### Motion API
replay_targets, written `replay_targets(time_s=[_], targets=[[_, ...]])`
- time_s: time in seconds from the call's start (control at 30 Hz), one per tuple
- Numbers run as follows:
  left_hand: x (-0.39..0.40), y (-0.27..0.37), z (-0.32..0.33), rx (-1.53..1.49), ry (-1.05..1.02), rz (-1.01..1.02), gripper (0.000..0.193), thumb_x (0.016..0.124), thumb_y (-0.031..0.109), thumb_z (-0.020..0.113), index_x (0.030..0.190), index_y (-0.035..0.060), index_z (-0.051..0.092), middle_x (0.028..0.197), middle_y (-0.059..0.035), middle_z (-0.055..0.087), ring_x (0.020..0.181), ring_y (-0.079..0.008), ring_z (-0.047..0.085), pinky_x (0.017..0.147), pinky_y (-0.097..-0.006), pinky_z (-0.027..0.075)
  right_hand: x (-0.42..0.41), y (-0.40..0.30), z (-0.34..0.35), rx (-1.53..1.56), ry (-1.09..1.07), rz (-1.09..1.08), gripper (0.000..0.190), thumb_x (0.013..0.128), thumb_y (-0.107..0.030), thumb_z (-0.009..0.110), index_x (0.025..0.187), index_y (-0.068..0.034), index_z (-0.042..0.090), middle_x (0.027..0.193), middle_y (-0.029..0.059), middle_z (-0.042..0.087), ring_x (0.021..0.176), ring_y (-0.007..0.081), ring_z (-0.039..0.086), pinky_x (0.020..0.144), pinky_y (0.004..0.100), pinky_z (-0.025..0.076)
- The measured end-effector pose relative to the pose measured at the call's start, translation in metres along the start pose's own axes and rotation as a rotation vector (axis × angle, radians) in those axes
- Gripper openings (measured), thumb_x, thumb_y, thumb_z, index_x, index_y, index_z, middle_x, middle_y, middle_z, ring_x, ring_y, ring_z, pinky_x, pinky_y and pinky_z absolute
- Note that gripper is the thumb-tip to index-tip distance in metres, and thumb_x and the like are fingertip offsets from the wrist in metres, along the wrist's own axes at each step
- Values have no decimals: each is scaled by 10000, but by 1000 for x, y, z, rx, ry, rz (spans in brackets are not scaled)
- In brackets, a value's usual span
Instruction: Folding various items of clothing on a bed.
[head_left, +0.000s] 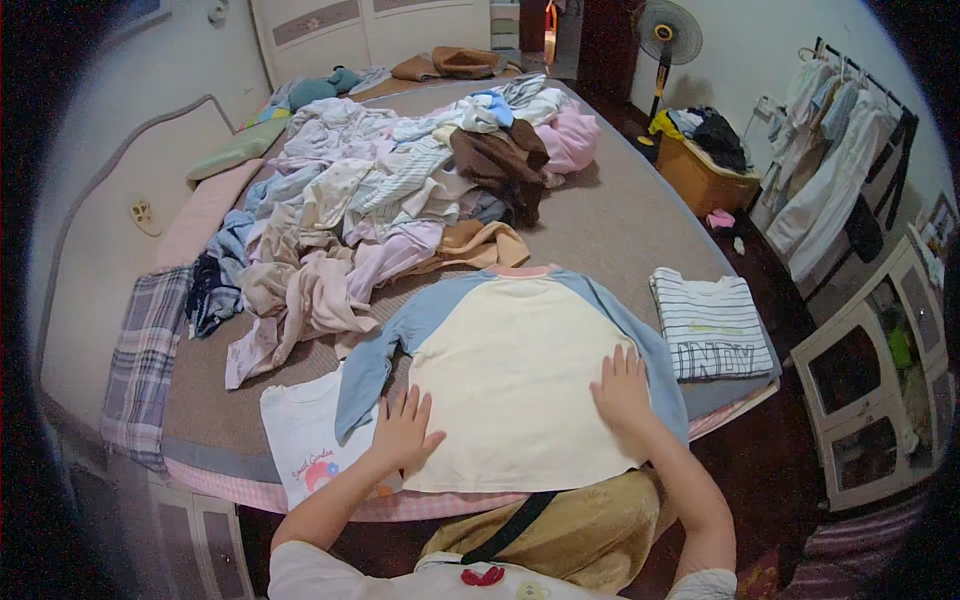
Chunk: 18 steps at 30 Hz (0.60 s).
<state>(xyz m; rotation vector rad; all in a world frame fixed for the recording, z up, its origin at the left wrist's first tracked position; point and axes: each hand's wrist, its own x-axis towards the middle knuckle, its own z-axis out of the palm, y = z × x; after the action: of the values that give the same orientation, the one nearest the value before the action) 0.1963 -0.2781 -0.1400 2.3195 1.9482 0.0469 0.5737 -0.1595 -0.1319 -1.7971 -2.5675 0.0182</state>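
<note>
A raglan shirt (517, 375) with a cream body, blue sleeves and a pink neckline lies spread out near the bed's front edge, its collar pointing away from me. My left hand (409, 431) rests flat on its lower left side, fingers apart. Higher up on the right side of the body lies my right hand (624, 390), also flat with spread fingers. The left sleeve partly covers a white printed T-shirt (289, 420). To the right of the raglan shirt is a folded white striped shirt (709, 322) with printed lettering.
A large heap of loose clothes (390, 180) covers the bed's middle and left. A plaid cloth (146, 360) and pillows (240, 148) line the headboard side. Beyond the bed's right edge stand a fan (664, 34), a box (701, 176) topped with clothes, a garment rack (862, 71) and a cabinet (862, 375).
</note>
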Motion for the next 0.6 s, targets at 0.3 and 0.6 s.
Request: replay_targets(time_s=[0.3, 0.6], targets=[[-15, -67, -68, -12, 51, -204, 525, 766, 394, 629, 1097, 8, 499, 1070, -163, 539, 961, -333, 540, 813, -448, 443, -88, -191, -46, 269, -167, -652, 629, 776, -427, 597, 1203, 11, 447, 1271, 208, 435, 1112, 340, 474, 853, 471, 435], [23, -82, -48, 252, 229, -130, 407, 714, 319, 674, 981, 36, 554, 992, -118, 561, 986, -291, 529, 790, -436, 433, -78, -278, -7, 393, 126, -506, 355, 705, -283, 660, 924, -39, 524, 836, 86, 502, 779, 228, 535, 605, 360, 465]])
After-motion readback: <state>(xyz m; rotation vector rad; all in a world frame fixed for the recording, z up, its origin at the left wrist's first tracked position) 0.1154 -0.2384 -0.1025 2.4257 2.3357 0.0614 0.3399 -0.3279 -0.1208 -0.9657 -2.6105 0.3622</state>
